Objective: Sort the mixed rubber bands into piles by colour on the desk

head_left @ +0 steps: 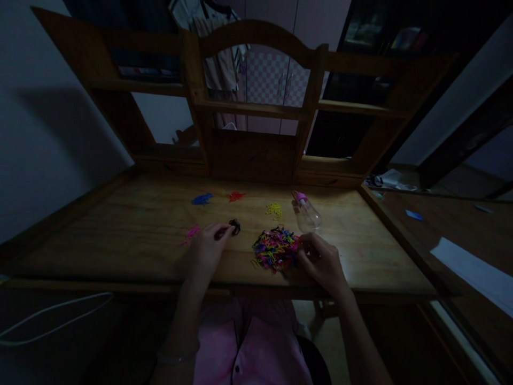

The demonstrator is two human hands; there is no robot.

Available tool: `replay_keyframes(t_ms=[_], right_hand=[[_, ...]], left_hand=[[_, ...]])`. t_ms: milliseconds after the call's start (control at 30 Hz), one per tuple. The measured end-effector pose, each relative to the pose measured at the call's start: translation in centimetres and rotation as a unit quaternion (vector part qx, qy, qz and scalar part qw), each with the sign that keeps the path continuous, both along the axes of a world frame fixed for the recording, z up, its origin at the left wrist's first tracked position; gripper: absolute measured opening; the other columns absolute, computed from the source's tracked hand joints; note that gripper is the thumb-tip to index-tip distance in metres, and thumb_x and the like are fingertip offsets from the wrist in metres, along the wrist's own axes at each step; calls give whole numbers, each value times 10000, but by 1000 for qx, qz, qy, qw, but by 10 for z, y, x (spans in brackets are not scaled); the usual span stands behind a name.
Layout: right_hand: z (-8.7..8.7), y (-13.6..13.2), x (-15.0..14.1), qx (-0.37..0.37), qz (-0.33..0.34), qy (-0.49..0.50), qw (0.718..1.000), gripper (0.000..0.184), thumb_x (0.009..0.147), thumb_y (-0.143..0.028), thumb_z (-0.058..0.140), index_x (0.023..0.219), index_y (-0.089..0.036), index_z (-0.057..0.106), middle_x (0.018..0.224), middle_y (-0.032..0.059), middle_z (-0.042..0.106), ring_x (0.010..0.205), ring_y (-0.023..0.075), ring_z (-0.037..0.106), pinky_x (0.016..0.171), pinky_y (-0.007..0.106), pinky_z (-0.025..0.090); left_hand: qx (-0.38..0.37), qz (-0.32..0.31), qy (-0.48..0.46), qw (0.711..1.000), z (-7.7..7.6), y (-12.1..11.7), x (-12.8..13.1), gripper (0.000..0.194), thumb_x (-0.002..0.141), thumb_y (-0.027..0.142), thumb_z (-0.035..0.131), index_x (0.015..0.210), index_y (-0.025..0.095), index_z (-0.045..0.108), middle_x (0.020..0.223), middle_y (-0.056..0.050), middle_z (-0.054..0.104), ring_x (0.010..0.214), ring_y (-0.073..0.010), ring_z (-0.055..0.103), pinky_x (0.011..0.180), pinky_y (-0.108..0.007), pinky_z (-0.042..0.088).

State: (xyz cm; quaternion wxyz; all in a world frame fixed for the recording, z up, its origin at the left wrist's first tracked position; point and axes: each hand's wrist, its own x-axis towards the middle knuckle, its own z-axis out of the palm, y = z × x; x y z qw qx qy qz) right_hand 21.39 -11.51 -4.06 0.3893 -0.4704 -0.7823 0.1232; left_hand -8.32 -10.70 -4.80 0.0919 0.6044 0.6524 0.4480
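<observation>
A mixed heap of small coloured rubber bands [274, 248] lies near the front of the wooden desk. At the heap's right edge, my right hand [323, 261] has its thumb and fingers curled in; what sits between the fingertips is hidden. My left hand [208, 246] is pinched at a small black pile of bands [234, 226], and I cannot make out what it grips. Partly behind that hand is a pink pile [192, 233]. Farther back are a blue pile [202, 199], a red pile [236, 197] and a yellow pile [274, 210].
A clear bottle with a pink cap [308, 213] lies on the desk behind my right hand. The desk's wooden shelf frame [256, 111] rises along the back. On a side surface at the right are a white paper [475, 271] and a blue card [414, 215].
</observation>
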Motion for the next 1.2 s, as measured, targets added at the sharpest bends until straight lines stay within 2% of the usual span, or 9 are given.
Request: replay_keyframes(t_ms=[133, 300, 500, 667, 733, 800, 933, 1067, 1200], right_hand=[[-1, 0, -1, 3, -13, -10, 1000, 81, 854, -217, 562, 929, -203, 590, 766, 13, 623, 615, 130, 555, 576, 237, 409], [-5, 4, -1, 13, -26, -25, 999, 90, 880, -250, 558, 941, -205, 606, 789, 23, 641, 630, 134, 580, 579, 238, 430], [-8, 2, -2, 20, -58, -34, 998, 116, 906, -275, 556, 959, -202, 628, 769, 22, 638, 621, 138, 571, 584, 249, 425], [5, 15, -8, 6, -59, 10, 998, 163, 933, -324, 532, 952, -201, 638, 721, 14, 646, 573, 140, 561, 560, 251, 417], [18, 33, -20, 14, -28, -36, 999, 178, 938, -330, 520, 924, -208, 649, 678, 7, 640, 559, 144, 559, 574, 257, 413], [34, 57, -41, 37, 14, -127, 991, 176, 923, -323, 536, 866, -221, 668, 656, 6, 648, 608, 158, 591, 636, 269, 418], [58, 105, -104, 8, 38, -257, 966, 224, 945, -310, 483, 959, -222, 688, 809, 48, 723, 695, 173, 648, 639, 260, 387], [57, 138, -159, -12, 32, -301, 953, 261, 937, -264, 466, 989, -168, 703, 919, 120, 733, 837, 219, 675, 671, 267, 389], [49, 153, -173, -26, 20, -288, 957, 264, 922, -309, 523, 1052, -162, 699, 973, 134, 731, 900, 234, 676, 687, 262, 404]], left_hand=[[14, -1, 28, 999, -6, -7, 4, 216, 893, 311, 545, 954, 217, 731, 994, -64, 746, 883, -219, 689, 826, -332, 513], [34, 34, -26, 999, -7, -22, 21, 161, 884, 331, 573, 868, 213, 682, 869, -36, 699, 746, -167, 654, 694, -262, 500], [22, 52, -96, 994, -18, -23, 19, 159, 859, 369, 594, 807, 220, 618, 773, -13, 671, 690, -159, 633, 664, -245, 483], [6, 40, -100, 994, -13, -29, 23, 203, 874, 410, 578, 791, 225, 597, 746, -1, 663, 673, -152, 624, 649, -237, 458], [-10, 8, -98, 995, -9, -31, 26, 222, 886, 414, 564, 774, 225, 598, 732, 6, 662, 673, -146, 623, 650, -230, 449], [-25, -25, -96, 995, -6, -32, 26, 240, 895, 420, 554, 764, 225, 605, 730, 10, 668, 683, -144, 628, 655, -225, 441], [-33, -45, -92, 994, -3, -33, 23, 271, 901, 430, 537, 751, 219, 616, 714, 9, 676, 682, -150, 631, 655, -227, 427], [-33, -47, -106, 993, -5, -35, 19, 295, 908, 437, 520, 748, 213, 626, 712, 2, 683, 677, -152, 630, 646, -228, 423], [-55, -44, -126, 990, -7, -35, 17, 323, 913, 466, 503, 772, 207, 635, 726, -6, 691, 692, -158, 640, 645, -231, 431]])
